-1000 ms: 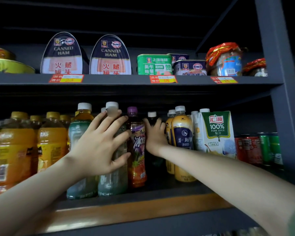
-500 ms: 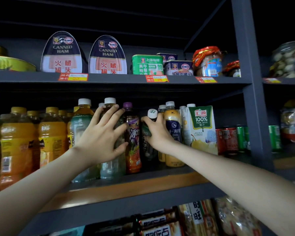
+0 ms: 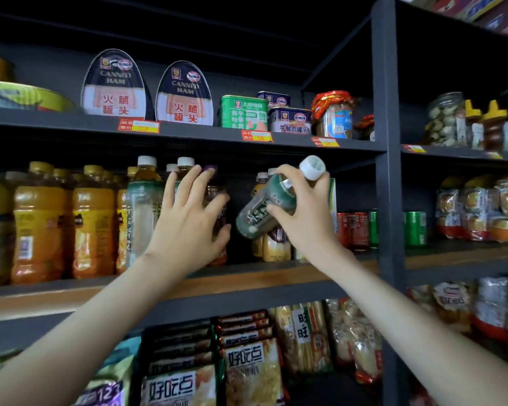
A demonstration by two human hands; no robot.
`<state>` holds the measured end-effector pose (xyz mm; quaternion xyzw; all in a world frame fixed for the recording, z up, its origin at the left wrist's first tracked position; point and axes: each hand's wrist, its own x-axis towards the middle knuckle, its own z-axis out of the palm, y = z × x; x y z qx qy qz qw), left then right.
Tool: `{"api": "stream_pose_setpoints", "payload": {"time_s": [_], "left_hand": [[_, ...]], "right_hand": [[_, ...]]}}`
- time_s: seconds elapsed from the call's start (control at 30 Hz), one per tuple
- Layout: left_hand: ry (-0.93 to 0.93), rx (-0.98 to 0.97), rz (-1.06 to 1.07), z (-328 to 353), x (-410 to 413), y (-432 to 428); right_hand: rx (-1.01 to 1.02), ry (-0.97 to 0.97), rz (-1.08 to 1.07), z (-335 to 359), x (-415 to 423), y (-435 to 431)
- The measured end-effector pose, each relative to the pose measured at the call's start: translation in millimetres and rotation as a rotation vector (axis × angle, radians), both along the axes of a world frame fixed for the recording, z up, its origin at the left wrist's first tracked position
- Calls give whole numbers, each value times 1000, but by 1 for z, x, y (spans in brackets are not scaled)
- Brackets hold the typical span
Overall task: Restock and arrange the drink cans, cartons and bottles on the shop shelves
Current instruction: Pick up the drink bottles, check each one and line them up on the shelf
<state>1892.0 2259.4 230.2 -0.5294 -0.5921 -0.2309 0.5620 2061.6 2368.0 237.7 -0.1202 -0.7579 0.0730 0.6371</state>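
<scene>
One green bottle (image 3: pixel 261 209) tilted, cap at 1 o'clock, body at 9 o'clock of right hand (image 3: pixel 302 218), which grips it; left hand (image 3: pixel 188 227) fingers spread straight against purple-capped bottle (image 3: pixel 214 189).

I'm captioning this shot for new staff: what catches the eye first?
The right hand grips a dark green bottle with a white cap, tilted in mid-air before the middle drinks shelf. Beside it, the left hand lies spread against a purple-capped bottle in the row. Above, two oval canned ham tins stand on the upper shelf.
</scene>
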Motion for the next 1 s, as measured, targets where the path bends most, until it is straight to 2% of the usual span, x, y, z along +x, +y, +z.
{"api": "stream_pose_setpoints", "payload": {"time_s": [0.1,0.17,0.23,0.33,0.4,0.47,0.57,0.63,0.7,0.77,0.83,0.87,0.9,0.93,1.0], "left_hand": [[-250,40,-205,-31,42,-17],[-511,-45,-356,-59,79,-34],[-794,-167,-476,-91,114,-48],[-1334,-303,-683,-146,151,-63],[-1607,-239,-897,-182,171,-71],[-1763,-40,-1006,-211,193,-81],[-1834,218,-1091,-247,223,-98],[-1871,338,-1065,-270,225,-110],[-1851,353,-937,-291,217,-122],[-1785,266,-772,-306,211,-136],[-1688,145,-602,-317,208,-151],[-1630,80,-527,-322,208,-159],[-1575,15,-472,-327,208,-168],[-1533,-42,-442,-331,209,-176],[-1490,-121,-407,-337,210,-191]], "right_hand": [[-30,105,23,-15,39,-20],[-107,169,67,-32,66,-33],[-212,203,200,-53,93,-46],[-471,245,548,-97,126,-61],[-740,271,736,-134,137,-72],[-962,272,855,-174,141,-83],[-1242,176,902,-240,142,-107],[-1398,93,917,-277,142,-123],[-1543,-27,943,-302,143,-133],[-1608,-330,795,-317,144,-141],[-1347,-764,468,-326,144,-145],[-1136,-878,347,-328,144,-147],[-962,-902,317,-329,144,-151],[-869,-872,393,-328,144,-155],[-842,-814,668,-330,144,-166]]}}
